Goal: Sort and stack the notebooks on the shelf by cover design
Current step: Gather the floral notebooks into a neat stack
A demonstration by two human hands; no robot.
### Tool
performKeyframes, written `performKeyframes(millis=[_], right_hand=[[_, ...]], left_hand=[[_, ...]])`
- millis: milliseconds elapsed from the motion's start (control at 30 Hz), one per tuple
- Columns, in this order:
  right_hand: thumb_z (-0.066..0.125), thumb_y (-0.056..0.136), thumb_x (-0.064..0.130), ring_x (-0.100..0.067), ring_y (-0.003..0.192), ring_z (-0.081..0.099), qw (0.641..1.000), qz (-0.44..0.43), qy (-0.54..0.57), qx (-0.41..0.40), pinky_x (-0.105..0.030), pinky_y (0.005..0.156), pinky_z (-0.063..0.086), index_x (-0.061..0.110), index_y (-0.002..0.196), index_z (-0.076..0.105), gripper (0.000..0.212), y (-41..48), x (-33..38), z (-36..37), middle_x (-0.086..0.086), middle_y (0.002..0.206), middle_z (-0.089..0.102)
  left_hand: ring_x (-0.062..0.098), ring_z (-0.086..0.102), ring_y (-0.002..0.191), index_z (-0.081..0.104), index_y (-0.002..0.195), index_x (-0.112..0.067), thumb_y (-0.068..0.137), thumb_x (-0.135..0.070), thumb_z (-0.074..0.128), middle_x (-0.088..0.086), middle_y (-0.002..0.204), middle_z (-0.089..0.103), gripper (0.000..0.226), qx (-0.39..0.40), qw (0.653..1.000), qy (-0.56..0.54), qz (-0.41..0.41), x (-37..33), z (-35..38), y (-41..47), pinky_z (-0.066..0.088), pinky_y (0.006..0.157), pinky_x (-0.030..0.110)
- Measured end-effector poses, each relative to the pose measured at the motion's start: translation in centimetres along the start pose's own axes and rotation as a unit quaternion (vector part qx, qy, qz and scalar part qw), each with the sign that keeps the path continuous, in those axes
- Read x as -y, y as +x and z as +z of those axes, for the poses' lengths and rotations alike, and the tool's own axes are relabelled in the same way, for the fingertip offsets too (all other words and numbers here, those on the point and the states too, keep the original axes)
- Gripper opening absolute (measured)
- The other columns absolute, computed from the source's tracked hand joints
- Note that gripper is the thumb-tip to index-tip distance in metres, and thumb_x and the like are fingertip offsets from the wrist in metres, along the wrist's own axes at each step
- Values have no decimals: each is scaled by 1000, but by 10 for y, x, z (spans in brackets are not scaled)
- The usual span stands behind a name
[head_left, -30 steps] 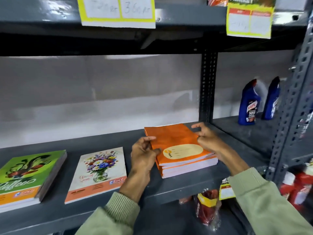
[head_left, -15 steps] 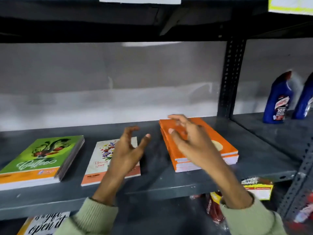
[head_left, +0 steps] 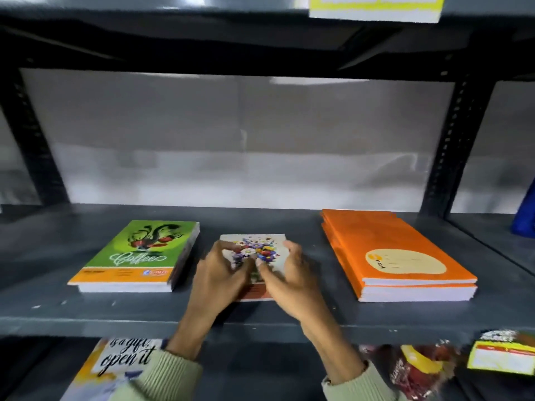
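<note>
Three groups of notebooks lie on the grey shelf (head_left: 86, 314). A green "Coffee" stack (head_left: 139, 256) is at the left. The white flower-cover notebook (head_left: 257, 247) is in the middle. An orange stack (head_left: 390, 256) lies at the right. My left hand (head_left: 220, 273) rests on the flower notebook's left side, fingers curled onto the cover. My right hand (head_left: 289, 276) rests on its right side, thumb on the cover and fingers along the right edge. Both hands hide most of its lower half.
A notebook with "a gift, open it" lettering (head_left: 115, 366) lies on the shelf below at the left. Red packets (head_left: 417, 369) and a yellow price tag (head_left: 500, 357) sit below at the right. A blue bottle (head_left: 525, 218) shows at the right edge. A black upright (head_left: 451, 146) divides the shelf bays.
Both hands have left the orange stack and moved left onto the flower notebook. The view has shifted left and down.
</note>
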State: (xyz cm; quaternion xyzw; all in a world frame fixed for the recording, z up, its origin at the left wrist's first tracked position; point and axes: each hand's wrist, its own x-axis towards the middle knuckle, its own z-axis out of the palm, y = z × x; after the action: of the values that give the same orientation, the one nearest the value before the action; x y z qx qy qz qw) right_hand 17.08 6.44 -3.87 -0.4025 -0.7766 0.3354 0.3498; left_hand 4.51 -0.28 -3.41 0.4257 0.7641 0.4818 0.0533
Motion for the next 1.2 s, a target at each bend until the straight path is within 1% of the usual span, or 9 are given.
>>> performKeyframes(millis=[67,167,333,567,800,900,1000,1100,1200], right_hand=[[66,85,41,-6,105,67,991,36,123,-34,-32,93,54,23,126,45,49,-2,0,-1,2,117,70],[63,95,14,19,72,64,953,86,286,-59,-4,59,48,27,120,49,32,-8,7,-9,13,102,67],[61,96,12,18,66,66,903,96,411,-79,-3,48,45,26,130,52,38,-22,24,-11,18,105,67],[59,95,15,-16,101,73,885,78,458,-34,-22,71,56,33,121,57,32,-26,76,31,3,114,76],[57,96,9,-22,107,71,879,73,471,22,-26,77,59,28,116,55,28,-14,123,97,0,119,73],[58,96,12,-15,104,71,889,64,452,41,-31,85,59,29,117,55,27,-10,133,120,3,118,72],[61,95,18,15,81,67,918,51,386,72,-6,64,50,30,122,52,30,-10,137,135,19,105,67],[64,88,41,5,115,53,961,47,268,56,-19,96,46,42,125,49,40,-11,132,145,16,122,55],[62,84,52,-11,138,32,984,32,163,64,-44,116,28,46,132,42,52,-15,128,142,22,127,37]], left_hand=[[4,50,54,61,102,-26,78,-36,78,-5,61,53,31,-6,996,-92,-2,0,-2,0,41,57,28],[7,64,70,61,108,-31,79,-13,75,3,82,70,37,-21,982,-188,16,7,-4,1,54,66,31],[2,70,102,63,111,-18,88,18,54,-7,110,74,44,-13,963,-266,41,6,-24,0,59,76,24],[8,68,81,65,108,-28,91,5,59,0,100,72,38,-50,971,-224,69,35,-91,21,58,70,28],[17,66,96,68,103,-32,91,-12,64,-4,105,72,24,-110,977,-179,30,85,-152,46,52,83,37],[14,66,98,68,107,-27,92,-14,65,-6,107,71,20,-121,980,-155,17,100,-167,54,50,81,28],[18,63,102,63,115,-23,92,-21,65,-4,107,69,24,-111,991,-74,11,119,-171,57,52,84,30],[29,64,99,60,115,-30,88,-43,62,1,101,71,30,-63,998,-3,27,134,-170,55,56,82,43],[20,65,93,59,118,-22,89,-46,63,-3,102,70,38,-67,997,-8,27,134,-173,56,53,80,33]])
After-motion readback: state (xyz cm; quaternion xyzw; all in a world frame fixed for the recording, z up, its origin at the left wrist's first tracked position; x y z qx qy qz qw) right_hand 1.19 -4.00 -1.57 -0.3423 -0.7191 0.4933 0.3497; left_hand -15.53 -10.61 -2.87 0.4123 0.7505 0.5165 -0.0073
